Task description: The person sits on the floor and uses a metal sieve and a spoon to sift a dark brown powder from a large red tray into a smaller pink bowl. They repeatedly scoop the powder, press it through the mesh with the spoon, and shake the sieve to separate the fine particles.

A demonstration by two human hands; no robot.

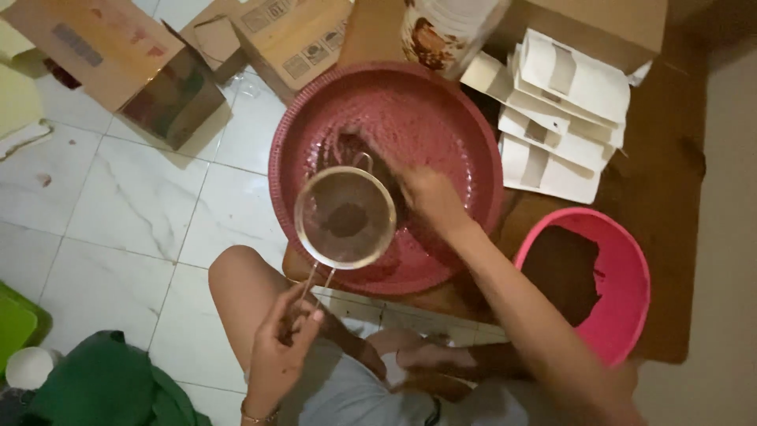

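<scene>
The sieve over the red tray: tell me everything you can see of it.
The sieve is a round metal strainer with a fine mesh bowl, a shiny rim and a thin wire handle. The left hand holds it by the end of the handle, roughly level above the big red tray. A small heap of dark brown powder lies in the middle of the mesh. A small wire loop sticks out at the far rim. The right hand is beside it, in the tray, not clearly touching it.

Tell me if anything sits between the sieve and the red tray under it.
Nothing visible does. The left hand holds the sieve by its handle above the red tray, and only brown powder lies below it. The right hand is in the tray beside the sieve, not under it.
</scene>
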